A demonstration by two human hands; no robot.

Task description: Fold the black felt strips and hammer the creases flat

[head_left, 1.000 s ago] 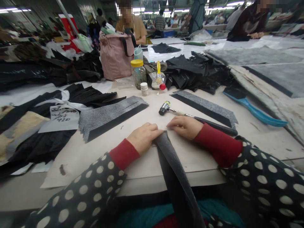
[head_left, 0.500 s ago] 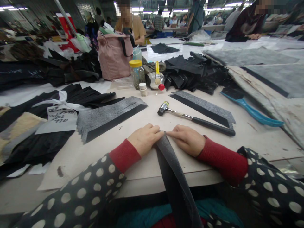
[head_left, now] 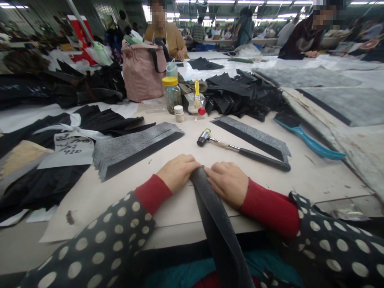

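A long black and dark grey fabric strip [head_left: 216,208], folded lengthwise, runs from the table edge down over my lap. At its far end, my left hand [head_left: 179,172] pinches the left side near the tip. Along the opposite edge lie the closed fingers of my right hand [head_left: 230,182], gripping the strip just below the tip. The fingertips of both hands nearly meet there, and part of the fold is hidden beneath them. Beyond my hands rests a hammer [head_left: 220,143] with a black handle, its head toward the left.
Stacked grey-and-black strips [head_left: 135,148] lie left, with another stack [head_left: 252,136] behind the hammer. A jar [head_left: 172,96], a small white bottle [head_left: 179,114] and a yellow brush [head_left: 197,94] stand farther back. A blue-handled brush [head_left: 318,145] lies right. Co-workers are across the table.
My right hand has moved in against the strip, its fingers now lying along the edge instead of one finger pointing at the tip. The left hand keeps its hold. The view has shifted slightly.
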